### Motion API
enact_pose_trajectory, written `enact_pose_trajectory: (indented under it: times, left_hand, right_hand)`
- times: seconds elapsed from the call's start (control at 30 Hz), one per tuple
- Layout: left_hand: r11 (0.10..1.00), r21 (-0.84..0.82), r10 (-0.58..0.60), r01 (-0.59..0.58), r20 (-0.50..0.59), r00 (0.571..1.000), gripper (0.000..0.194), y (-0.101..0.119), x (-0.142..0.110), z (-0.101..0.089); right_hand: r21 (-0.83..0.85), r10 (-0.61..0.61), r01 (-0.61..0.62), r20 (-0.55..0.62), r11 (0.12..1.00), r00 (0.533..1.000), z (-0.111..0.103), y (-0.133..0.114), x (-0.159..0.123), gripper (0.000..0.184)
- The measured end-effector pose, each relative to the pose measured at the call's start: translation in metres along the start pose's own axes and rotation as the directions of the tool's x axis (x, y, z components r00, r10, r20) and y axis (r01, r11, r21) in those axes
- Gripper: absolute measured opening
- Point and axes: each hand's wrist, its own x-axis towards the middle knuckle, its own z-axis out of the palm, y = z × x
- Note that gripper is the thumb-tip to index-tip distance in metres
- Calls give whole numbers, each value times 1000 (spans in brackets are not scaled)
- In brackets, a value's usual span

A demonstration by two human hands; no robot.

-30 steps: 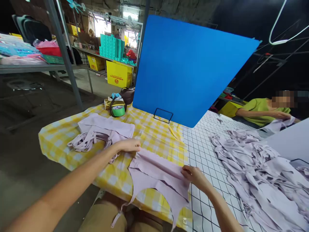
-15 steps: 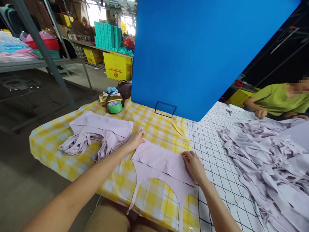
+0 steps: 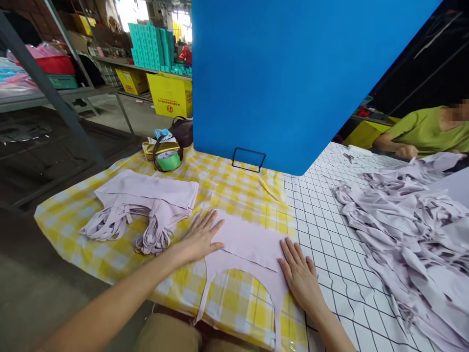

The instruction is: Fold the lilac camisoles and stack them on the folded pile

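One tabletop (image 3: 227, 188) spans the middle of the frame, its left part under a yellow-and-white checked cover, its right part under a white one with black grid lines. One blue board (image 3: 286, 83) fills the upper centre. At the right edge a person in a yellow-green top (image 3: 421, 129) sits behind one heap of mauve fabric (image 3: 410, 244), too tangled to count. Two yellow boxes (image 3: 170, 95) stand at upper left, left of the board; the nearer carries a red emblem and a line of characters too small to read. One layered stack of mauve pieces (image 3: 146, 188) lies left of centre, its straps bunched below.

A single mauve piece (image 3: 252, 244) lies flat at lower centre, two straps running down towards the near edge. The left hand (image 3: 201, 234) reaches in from lower left, palm down at the piece's left end, fingers spread, thumb pointing right onto the fabric. The right hand (image 3: 300, 274) comes up from lower right, palm down along the right end, fingers extended and slightly apart; neither hand pinches anything.

One roll of green tape (image 3: 169, 161) sits beyond the stack, and one pair of scissors (image 3: 349, 157) lies at right.
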Motion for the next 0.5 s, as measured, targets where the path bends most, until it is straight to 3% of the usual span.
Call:
enact_pose_trajectory:
  times: [0.1,0.23,0.33,0.5]
  left_hand:
    - [999,-24,-20,20,5,1000,67,14,8,-6]
    - [992,-47,113,-114,-35,993,62,45,18,3]
    - [981,-43,187,-188,-24,982,60,58,19,16]
    - [979,-20,200,-202,-79,977,59,56,15,25]
  right_hand:
    - [69,20,-14,-90,998,996,-11,-12,8,48]
    - [314,111,-43,-201,948,973,-20,-45,35,36]
    - [400,144,-54,-199,915,969,-19,-59,53,29]
    - [404,121,-49,-153,913,981,-18,-61,65,20]
